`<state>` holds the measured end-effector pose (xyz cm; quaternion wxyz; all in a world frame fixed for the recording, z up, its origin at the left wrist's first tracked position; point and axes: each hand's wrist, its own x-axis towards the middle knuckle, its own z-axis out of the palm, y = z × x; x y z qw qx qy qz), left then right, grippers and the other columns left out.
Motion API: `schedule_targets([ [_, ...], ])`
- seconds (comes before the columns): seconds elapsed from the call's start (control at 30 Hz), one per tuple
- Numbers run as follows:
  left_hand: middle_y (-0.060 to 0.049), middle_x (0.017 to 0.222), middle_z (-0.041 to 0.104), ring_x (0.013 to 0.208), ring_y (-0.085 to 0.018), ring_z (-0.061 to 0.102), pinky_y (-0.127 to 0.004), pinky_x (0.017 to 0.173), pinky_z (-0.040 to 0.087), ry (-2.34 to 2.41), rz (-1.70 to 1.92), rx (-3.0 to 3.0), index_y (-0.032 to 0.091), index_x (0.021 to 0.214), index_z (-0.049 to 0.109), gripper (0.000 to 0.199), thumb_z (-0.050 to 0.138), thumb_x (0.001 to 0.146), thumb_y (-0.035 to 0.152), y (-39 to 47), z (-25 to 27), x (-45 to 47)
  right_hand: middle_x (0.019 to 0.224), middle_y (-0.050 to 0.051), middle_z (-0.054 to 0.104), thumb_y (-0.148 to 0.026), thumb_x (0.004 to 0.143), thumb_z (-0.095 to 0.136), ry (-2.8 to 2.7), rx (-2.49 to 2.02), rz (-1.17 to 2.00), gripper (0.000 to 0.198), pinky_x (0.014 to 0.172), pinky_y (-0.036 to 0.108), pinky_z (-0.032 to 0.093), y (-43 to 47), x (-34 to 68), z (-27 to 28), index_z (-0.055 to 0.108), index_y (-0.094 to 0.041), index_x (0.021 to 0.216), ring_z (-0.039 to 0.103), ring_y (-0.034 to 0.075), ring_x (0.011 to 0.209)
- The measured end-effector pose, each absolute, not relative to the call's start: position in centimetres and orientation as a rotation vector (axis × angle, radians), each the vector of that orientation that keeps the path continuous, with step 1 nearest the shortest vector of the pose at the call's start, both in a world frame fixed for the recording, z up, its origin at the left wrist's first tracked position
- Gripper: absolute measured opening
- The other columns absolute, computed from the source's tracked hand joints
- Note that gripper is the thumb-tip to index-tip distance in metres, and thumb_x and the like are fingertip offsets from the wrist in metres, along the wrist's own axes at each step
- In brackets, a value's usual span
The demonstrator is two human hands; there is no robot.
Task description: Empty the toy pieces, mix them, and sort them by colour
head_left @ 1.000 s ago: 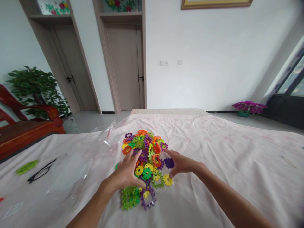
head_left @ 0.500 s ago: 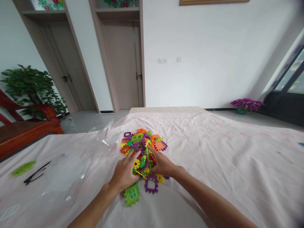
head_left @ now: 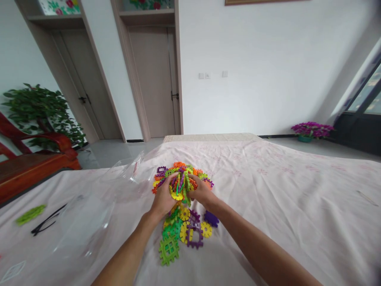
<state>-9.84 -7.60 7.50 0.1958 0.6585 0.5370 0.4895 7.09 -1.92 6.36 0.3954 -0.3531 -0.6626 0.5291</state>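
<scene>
A pale flowered cloth [head_left: 268,198] stretches out ahead. Our left hand [head_left: 165,195] and right hand [head_left: 201,190] grasp a bunch of plastic pieces [head_left: 178,186] between them, at the middle of the pile [head_left: 185,215]; both forearms [head_left: 131,244] slant inward from the pile's near side. Each hand's far side is hidden behind the bunch.

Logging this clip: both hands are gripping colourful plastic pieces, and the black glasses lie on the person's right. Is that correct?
Not the side: the head view shows the black glasses on the person's left. The rest stands: left hand and right hand both grip colourful plastic pieces.
</scene>
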Motion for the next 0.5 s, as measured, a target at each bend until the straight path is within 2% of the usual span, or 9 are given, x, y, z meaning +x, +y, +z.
schedule_targets([
  [0.07,-0.005,0.131,0.063,0.116,-0.022,0.061,-0.036,0.101,0.049,1.562,1.407,1.779,0.025,0.136,0.049,0.072,0.066,0.068,0.010,-6.1,8.3,-9.6,0.078,-0.001,0.064,-0.012,0.061,0.061,-1.638,-0.887,1.420,0.072,0.054,0.028,0.053,-1.0,7.0,7.4,0.053,-0.020,0.132,0.059,0.014,0.060],
  [0.13,-0.006,0.131,0.063,0.117,-0.023,0.061,-0.036,0.102,0.048,1.617,1.391,1.747,0.024,0.138,0.048,0.072,0.066,0.069,0.011,-4.7,9.0,-9.5,0.087,0.000,0.067,-0.015,0.063,0.063,-1.667,-0.871,1.417,0.070,0.063,0.032,0.057,-0.2,7.1,8.2,0.053,-0.020,0.132,0.064,0.017,0.070],
  [0.2,-0.008,0.137,0.058,0.124,-0.024,0.056,-0.038,0.106,0.045,1.688,1.370,1.772,0.022,0.140,0.047,0.071,0.063,0.071,0.012,-3.6,9.3,-9.5,0.100,0.003,0.069,-0.016,0.064,0.064,-1.758,-0.860,1.260,0.069,0.076,0.038,0.057,0.5,7.5,8.6,0.053,-0.021,0.132,0.066,0.021,0.085],
  [0.3,-0.011,0.143,0.053,0.133,-0.024,0.048,-0.039,0.113,0.037,1.811,1.324,1.931,0.018,0.140,0.048,0.067,0.056,0.074,0.009,-3.0,8.7,-9.8,0.120,0.007,0.065,-0.015,0.067,0.065,-1.877,-0.898,0.924,0.072,0.095,0.041,0.051,1.1,8.8,8.2,0.049,-0.021,0.136,0.063,0.025,0.107],
  [0.4,-0.012,0.139,0.056,0.132,-0.024,0.047,-0.042,0.115,0.033,1.975,1.196,2.080,0.016,0.136,0.052,0.059,0.052,0.078,0.009,-3.3,7.3,-10.0,0.128,0.009,0.062,-0.014,0.071,0.060,-1.953,-0.995,0.691,0.067,0.099,0.040,0.048,1.6,10.8,6.9,0.049,-0.022,0.137,0.059,0.025,0.115],
  [0.5,-0.012,0.139,0.056,0.133,-0.028,0.045,-0.048,0.112,0.033,2.251,0.967,1.971,0.021,0.136,0.053,0.051,0.053,0.085,0.025,-3.9,6.1,-10.0,0.130,0.012,0.060,-0.017,0.075,0.058,-2.003,-1.198,0.476,0.059,0.103,0.041,0.044,1.6,12.5,5.2,0.054,-0.020,0.134,0.055,0.028,0.120],
])
